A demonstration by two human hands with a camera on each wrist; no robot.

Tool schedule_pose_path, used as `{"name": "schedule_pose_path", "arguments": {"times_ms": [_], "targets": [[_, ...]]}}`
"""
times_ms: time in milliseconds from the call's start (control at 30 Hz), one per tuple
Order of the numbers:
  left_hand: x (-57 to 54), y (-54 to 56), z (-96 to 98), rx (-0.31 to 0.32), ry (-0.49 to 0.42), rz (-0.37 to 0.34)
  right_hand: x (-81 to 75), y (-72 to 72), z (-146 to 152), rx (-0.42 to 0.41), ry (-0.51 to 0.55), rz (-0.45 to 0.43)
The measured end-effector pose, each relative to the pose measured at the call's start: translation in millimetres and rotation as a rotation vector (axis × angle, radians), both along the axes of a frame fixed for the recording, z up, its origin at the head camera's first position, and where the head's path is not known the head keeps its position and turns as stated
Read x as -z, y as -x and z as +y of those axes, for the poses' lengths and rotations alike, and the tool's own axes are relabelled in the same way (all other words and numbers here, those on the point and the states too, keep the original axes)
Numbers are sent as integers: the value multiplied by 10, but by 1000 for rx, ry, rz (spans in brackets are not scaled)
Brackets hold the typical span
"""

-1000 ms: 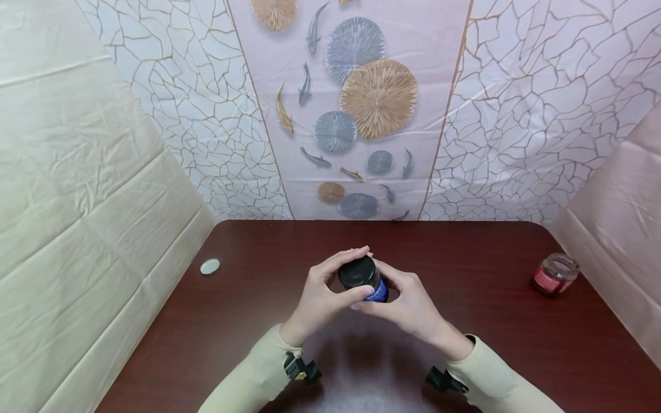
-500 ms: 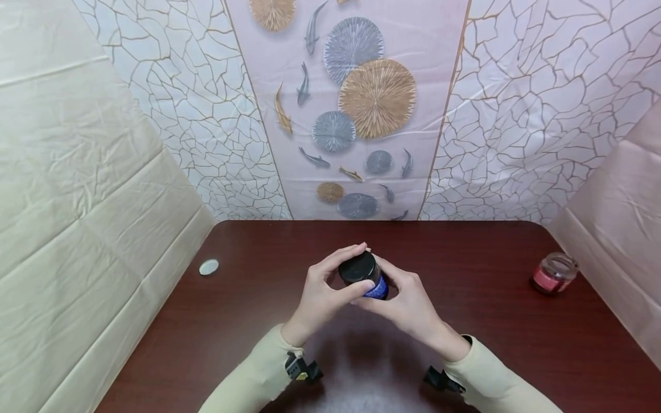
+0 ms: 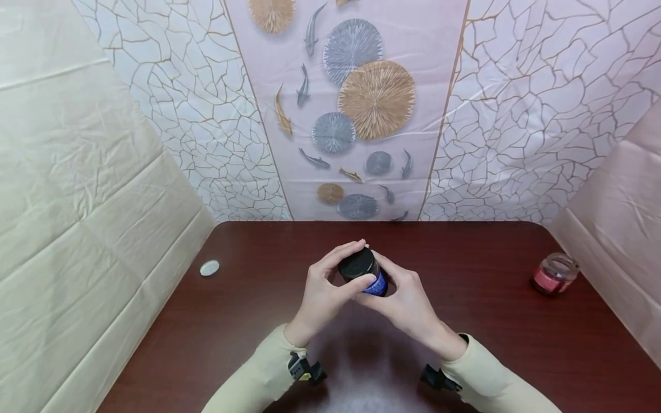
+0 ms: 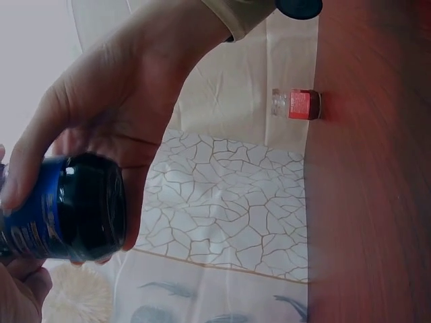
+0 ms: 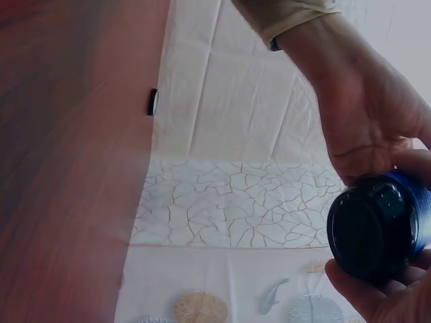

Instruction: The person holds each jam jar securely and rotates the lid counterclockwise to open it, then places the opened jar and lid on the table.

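Both hands hold a dark jar (image 3: 377, 284) with a blue label and a black lid (image 3: 357, 262), above the middle of the table. My left hand (image 3: 321, 293) curls around the lid side, thumb in front and fingers behind. Lower down, my right hand (image 3: 411, 299) grips the body from the right. Tilted in the head view, the jar leans with its lid toward the upper left. Its dark glossy base (image 5: 360, 229) shows in the right wrist view, and the blue label (image 4: 37, 208) in the left wrist view. The far-side fingers are partly hidden.
A small glass jar (image 3: 553, 275) with a red label, seemingly lidless, stands at the table's right edge. A round lid (image 3: 209, 267) with a white face lies near the left edge. Cloth-covered walls (image 3: 521, 115) enclose the brown table (image 3: 289, 246) at the back and sides.
Both hands and the jar have risen slightly in the head view, with a little more of the blue label showing. The grip looks much the same; the red-labelled jar and loose lid stay put.
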State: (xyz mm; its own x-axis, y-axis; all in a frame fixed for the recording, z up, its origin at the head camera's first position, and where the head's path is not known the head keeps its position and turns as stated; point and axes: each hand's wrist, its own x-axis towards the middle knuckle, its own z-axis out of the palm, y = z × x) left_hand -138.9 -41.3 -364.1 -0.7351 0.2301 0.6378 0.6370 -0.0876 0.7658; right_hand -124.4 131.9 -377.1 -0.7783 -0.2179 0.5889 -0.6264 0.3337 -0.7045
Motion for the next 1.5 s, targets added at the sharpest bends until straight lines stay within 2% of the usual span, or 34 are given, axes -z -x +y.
{"name": "schedule_pose_path", "arguments": {"times_ms": [167,500,767,867,1000,1067,1133,1233,1367,1500], "targets": [[7,11,7,-3,-15,-8,10,8,-31,37,-10,50],[38,23,52,-42,-53,0,42,48,-61,79,-32,91],[25,5,89,-97,-53,16,81,84,-72,139,-70,204],[17,9,82,-108,-32,27,68,92,-56,109,-57,171],[6,29,24,-95,10,39,2,79,-4,1,-21,7],[2,32,-20,-51,25,30,-38,61,36,-81,9,-105],[-9,30,-68,18,36,15,-80,47,81,-169,29,-202],[-26,30,-134,171,40,-10,-130,48,144,-323,60,-314],[-62,29,-205,383,64,-9,-155,66,203,-489,34,-356],[-101,30,-259,505,132,39,-147,76,236,-579,-23,-336]]}}
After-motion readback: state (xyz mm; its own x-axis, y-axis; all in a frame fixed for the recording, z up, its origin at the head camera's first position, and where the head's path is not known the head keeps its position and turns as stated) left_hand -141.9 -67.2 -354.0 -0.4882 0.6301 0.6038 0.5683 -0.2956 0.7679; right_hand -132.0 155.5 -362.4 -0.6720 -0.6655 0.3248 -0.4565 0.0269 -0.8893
